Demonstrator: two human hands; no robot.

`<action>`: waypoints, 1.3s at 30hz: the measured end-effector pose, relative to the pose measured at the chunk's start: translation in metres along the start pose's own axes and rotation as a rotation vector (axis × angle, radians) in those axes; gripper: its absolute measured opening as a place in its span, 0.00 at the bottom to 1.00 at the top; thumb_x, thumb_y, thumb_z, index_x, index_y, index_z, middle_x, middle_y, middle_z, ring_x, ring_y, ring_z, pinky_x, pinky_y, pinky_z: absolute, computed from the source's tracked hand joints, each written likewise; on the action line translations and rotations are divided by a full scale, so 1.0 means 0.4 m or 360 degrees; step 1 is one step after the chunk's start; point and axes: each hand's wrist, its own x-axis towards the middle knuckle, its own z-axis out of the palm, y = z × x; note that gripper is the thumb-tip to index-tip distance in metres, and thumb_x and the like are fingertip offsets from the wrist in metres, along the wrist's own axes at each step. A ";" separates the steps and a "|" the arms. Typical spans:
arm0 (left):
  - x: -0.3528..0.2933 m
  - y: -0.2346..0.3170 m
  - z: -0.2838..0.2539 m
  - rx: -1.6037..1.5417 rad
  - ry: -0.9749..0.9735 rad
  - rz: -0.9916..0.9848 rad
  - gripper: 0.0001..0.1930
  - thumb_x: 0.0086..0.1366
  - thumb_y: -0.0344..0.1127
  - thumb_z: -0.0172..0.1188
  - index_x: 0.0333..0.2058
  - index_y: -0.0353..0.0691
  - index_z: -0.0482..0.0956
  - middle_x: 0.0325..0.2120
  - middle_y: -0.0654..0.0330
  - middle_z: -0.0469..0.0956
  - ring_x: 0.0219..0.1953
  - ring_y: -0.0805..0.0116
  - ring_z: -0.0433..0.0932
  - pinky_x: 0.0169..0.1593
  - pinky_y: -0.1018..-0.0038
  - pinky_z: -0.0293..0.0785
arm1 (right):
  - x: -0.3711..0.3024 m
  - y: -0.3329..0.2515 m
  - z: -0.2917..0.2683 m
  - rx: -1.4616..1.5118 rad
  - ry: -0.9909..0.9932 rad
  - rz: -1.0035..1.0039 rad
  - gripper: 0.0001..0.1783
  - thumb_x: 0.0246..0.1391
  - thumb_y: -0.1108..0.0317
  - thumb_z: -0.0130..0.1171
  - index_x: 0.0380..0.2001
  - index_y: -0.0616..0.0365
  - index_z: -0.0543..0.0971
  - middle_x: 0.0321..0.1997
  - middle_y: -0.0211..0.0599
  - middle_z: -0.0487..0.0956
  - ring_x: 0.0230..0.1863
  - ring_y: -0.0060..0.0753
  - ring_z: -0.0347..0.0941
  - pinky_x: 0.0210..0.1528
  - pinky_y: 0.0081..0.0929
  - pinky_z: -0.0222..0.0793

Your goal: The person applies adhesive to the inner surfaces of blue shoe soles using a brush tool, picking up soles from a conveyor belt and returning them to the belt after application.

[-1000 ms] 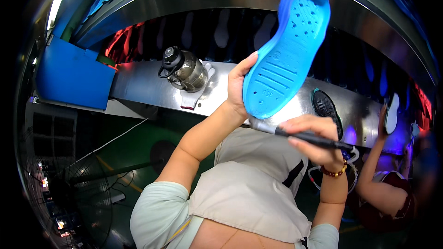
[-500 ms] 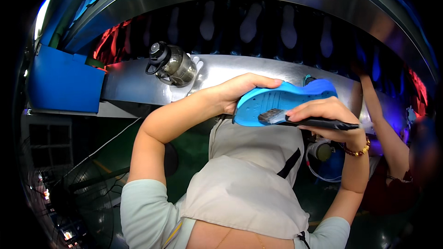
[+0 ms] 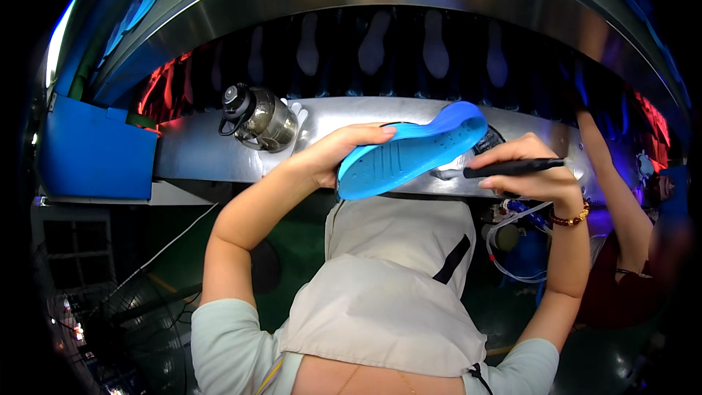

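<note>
A bright blue shoe sole is tilted above the metal ledge, its hollow inner face with ribs and small holes turned toward me. My left hand grips it at its left end, thumb along the upper rim. In my right hand is a black-handled brush, pinched between thumb and fingers. The brush's pale, blurred head points left, close to the sole's lower right edge; whether it touches I cannot tell. Behind the sole's right end, a dark round dish is partly hidden.
A dark-lidded clear jug stands on the metal ledge at left, beside a blue box. Beyond, several sole shapes hang in a dark opening. At right, a co-worker's arm reaches toward the opening.
The brush has come off the sole's inner face and moved to its right. The sole has shifted left and tipped, its right end now higher.
</note>
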 end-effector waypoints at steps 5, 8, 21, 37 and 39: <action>0.052 -0.049 0.019 -0.0785 -0.0143 0.0053 0.27 0.60 0.48 0.47 0.52 0.36 0.62 0.46 0.49 0.69 0.42 0.58 0.73 0.45 0.61 0.72 | 0.051 0.048 0.081 0.0639 0.0361 0.0014 0.11 0.43 0.76 0.59 0.33 0.64 0.78 0.26 0.36 0.78 0.21 0.20 0.72 0.25 0.15 0.69; 0.059 -0.053 0.007 -0.0774 -0.0192 0.0152 0.27 0.59 0.48 0.47 0.52 0.35 0.62 0.45 0.48 0.70 0.43 0.55 0.73 0.44 0.55 0.71 | 0.042 0.123 0.034 0.0772 0.0974 0.0000 0.08 0.46 0.73 0.57 0.32 0.64 0.79 0.24 0.35 0.78 0.18 0.16 0.69 0.22 0.12 0.65; -0.099 -0.023 -0.059 -0.0397 -0.0045 0.0962 0.29 0.61 0.47 0.44 0.55 0.33 0.57 0.50 0.50 0.66 0.45 0.59 0.72 0.50 0.66 0.67 | -0.009 0.028 0.237 0.1381 0.0897 -0.0511 0.11 0.47 0.72 0.56 0.34 0.67 0.76 0.33 0.46 0.78 0.20 0.24 0.72 0.19 0.14 0.66; -0.027 0.653 -0.207 -0.0289 0.0767 0.1958 0.41 0.56 0.54 0.49 0.60 0.37 0.41 0.60 0.48 0.47 0.60 0.52 0.53 0.60 0.62 0.48 | 0.269 0.154 -0.130 -0.1872 0.1671 -0.0089 0.51 0.40 0.47 0.58 0.60 0.64 0.46 0.66 0.49 0.41 0.67 0.48 0.32 0.65 0.42 0.28; 0.048 0.713 -0.202 0.0663 0.1344 0.1956 0.42 0.51 0.59 0.54 0.56 0.34 0.56 0.55 0.43 0.57 0.58 0.54 0.56 0.59 0.67 0.51 | 0.291 0.219 -0.144 -0.2007 0.1762 -0.0105 0.54 0.36 0.50 0.60 0.60 0.63 0.44 0.66 0.50 0.37 0.67 0.49 0.28 0.65 0.46 0.24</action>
